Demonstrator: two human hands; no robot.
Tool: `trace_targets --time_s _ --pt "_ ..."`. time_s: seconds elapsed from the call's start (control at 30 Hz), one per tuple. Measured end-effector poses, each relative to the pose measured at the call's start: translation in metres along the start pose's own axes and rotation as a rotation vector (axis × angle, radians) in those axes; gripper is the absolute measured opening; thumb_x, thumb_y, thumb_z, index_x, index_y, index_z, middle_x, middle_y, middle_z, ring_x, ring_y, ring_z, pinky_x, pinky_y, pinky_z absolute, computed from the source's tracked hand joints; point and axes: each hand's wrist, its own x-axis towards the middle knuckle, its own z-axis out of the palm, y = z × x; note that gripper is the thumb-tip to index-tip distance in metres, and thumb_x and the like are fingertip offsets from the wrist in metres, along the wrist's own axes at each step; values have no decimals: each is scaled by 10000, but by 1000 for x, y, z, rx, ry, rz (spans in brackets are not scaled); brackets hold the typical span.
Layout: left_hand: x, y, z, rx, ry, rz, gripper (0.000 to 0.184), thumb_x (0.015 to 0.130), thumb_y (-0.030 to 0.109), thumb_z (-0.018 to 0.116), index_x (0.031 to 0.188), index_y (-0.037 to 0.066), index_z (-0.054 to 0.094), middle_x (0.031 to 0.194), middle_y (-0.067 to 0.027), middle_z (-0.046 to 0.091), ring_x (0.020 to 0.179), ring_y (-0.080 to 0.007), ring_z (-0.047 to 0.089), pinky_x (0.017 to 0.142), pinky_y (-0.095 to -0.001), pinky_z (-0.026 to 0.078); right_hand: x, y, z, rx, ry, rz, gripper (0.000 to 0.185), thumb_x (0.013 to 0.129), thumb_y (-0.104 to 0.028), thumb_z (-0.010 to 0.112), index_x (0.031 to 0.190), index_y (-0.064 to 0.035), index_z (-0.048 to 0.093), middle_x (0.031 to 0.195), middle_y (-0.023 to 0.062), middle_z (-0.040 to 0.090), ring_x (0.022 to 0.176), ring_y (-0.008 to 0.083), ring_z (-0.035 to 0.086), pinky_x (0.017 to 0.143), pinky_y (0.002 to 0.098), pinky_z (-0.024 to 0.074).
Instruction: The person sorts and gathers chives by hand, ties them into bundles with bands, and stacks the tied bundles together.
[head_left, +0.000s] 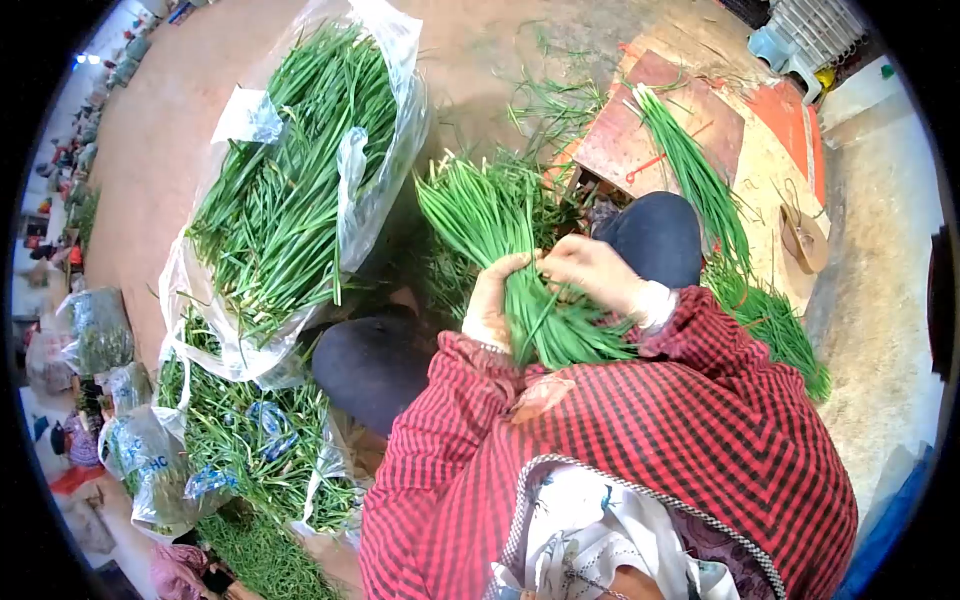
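A thick bunch of long green leaves that look like garlic chives (pixel 478 205) lies across my lap, its pale ends fanned out to the upper left. My left hand (pixel 490 300) is wrapped round the middle of the bunch. At its right side, my right hand (pixel 590 272) has its fingers pinched against the leaves; whether it holds a few strands is hard to make out. The leaf tips hang down over my red checked apron. Loose trimmings (pixel 455 270) lie in a heap between my knees, below the bunch.
To the left, a big clear plastic bag (pixel 385 190) holds more chives, with another open bag of greens (pixel 250 440) nearer me. A low board (pixel 650 125) at right has red ties and a tidy chive bundle (pixel 690 165) beside it. Farther right lies a brown sandal-like thing (pixel 803 240).
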Motion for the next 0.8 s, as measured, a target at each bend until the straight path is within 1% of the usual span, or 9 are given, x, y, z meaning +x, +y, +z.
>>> trace_targets --time_s 0.13,0.23,0.33,0.47,0.53,0.6,0.63,0.67,0.8 --pt "-46 1 19 211 7 26 213 822 86 632 1019 12 657 861 -96 683 658 -174 638 633 -296 547 9 29 -5 634 -276 129 535 897 -502 622 1154 -44 522 1072 90 609 943 177 612 796 381 518" --pt "-60 -5 4 581 -103 196 333 775 43 663 1093 -42 614 919 -112 677 653 -149 602 604 -270 501 34 10 -5 547 -106 -265 570 951 -454 553 1340 -48 455 1221 91 598 1014 222 622 900 406 498" --pt "-98 4 0 728 -62 227 374 730 9 672 1092 -53 601 933 -116 669 675 -155 589 607 -264 475 60 -6 -32 1199 -184 -315 381 919 -269 605 1237 -60 585 1203 64 632 1123 183 575 1013 366 415" --pt "-151 28 -2 948 133 293 358 713 3 680 1060 -40 602 811 -84 644 644 -162 601 592 -278 484 78 -48 -22 886 277 -543 322 864 -174 665 1172 -83 635 1020 4 662 963 142 601 888 322 464" --pt "-178 28 -1 919 186 284 293 722 -33 677 1010 -23 628 816 -69 652 676 -158 605 631 -280 487 70 -68 -26 744 9 -410 357 871 -216 676 1186 -57 621 993 -7 658 927 133 603 826 299 480" --pt "-197 23 -12 892 141 241 339 716 -46 689 1049 -26 625 828 -80 661 683 -161 610 640 -284 492 84 -62 -16 0 502 -110 381 887 -264 669 1199 -53 611 918 -15 655 856 126 607 792 276 478" --pt "-204 15 -19 823 154 238 346 718 -41 687 1058 -29 625 834 -83 663 678 -160 607 635 -284 489 114 -30 -27 -93 130 -455 374 902 -289 652 1196 -61 616 875 -3 647 837 124 599 779 273 474" --pt "-209 7 -25 752 167 234 352 719 -37 686 1066 -31 624 840 -87 664 673 -159 604 631 -283 487 113 -26 -19 -110 58 -430 323 925 -279 616 1172 -72 631 849 2 635 768 115 588 703 279 482" --pt "-215 -25 -44 569 189 223 418 719 3 665 1128 -46 597 861 -107 663 669 -158 590 607 -280 470 129 -7 -31 -153 277 -450 250 944 -248 560 1087 -63 647 743 14 595 652 98 543 584 278 463"
